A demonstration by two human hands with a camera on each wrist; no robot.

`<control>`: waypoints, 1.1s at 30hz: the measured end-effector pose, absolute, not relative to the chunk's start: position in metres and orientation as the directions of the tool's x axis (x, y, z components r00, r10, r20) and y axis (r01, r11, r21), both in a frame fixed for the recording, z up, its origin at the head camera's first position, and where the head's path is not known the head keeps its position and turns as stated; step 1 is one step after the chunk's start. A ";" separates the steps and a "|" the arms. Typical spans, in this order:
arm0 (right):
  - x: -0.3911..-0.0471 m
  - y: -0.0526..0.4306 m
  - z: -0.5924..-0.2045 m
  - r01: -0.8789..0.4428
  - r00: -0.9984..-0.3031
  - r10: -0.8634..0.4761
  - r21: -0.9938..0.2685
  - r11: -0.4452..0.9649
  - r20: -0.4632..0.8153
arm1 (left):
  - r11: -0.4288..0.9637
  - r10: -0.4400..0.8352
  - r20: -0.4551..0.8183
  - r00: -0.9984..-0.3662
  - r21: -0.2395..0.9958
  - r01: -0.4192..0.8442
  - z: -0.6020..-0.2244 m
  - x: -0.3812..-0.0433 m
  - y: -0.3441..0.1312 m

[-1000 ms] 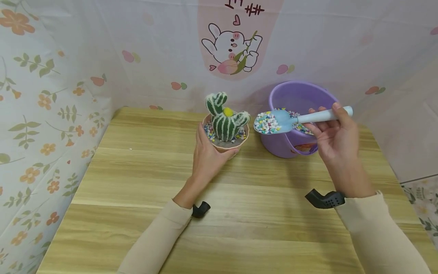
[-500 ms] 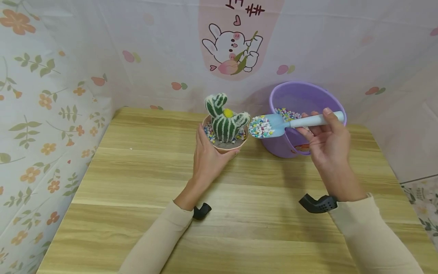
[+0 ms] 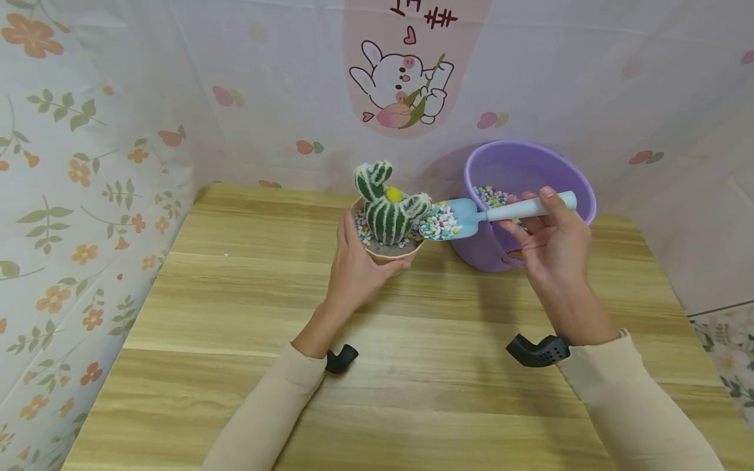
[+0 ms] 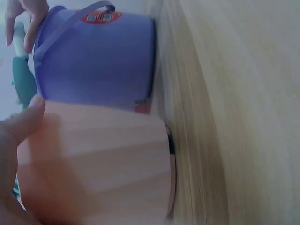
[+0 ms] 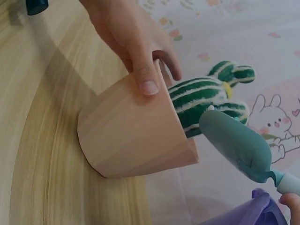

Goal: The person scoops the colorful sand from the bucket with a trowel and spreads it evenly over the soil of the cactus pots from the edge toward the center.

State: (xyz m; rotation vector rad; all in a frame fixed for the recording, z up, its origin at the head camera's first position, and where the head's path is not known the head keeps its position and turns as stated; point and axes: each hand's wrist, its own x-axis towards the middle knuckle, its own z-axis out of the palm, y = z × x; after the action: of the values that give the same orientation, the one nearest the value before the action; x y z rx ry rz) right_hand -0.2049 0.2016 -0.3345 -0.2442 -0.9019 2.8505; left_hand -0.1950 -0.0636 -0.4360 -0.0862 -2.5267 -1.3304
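Left hand (image 3: 356,271) grips the flowerpot (image 5: 131,131) on the table (image 3: 424,399), right hand (image 3: 556,252) holds the blue trowel (image 3: 468,219) at its rim beside the cactus (image 3: 385,222). I'd stay low and tilt gently so the pebbles (image 3: 440,222) don't scatter.

Blue scoop (image 3: 468,221) shifted left by right grip (image 3: 555,245); scoop tip, seen just clear of pot (image 5: 133,126) earlier, now brought to pot's rim, beside cactus (image 3: 385,222).
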 end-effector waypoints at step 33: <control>-0.206 0.193 -0.336 -0.142 -0.969 0.240 -0.655 -0.742 -0.062 | 0.588 -0.159 0.277 -0.948 0.798 0.135 -0.438 -0.195 -0.054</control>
State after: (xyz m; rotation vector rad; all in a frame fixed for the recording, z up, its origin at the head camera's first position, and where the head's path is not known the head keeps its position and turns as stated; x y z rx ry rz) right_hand -0.2061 0.1929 -0.3363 -0.2099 -1.0161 2.7468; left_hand -0.1945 -0.0536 -0.4378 0.0194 -2.5013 -1.2960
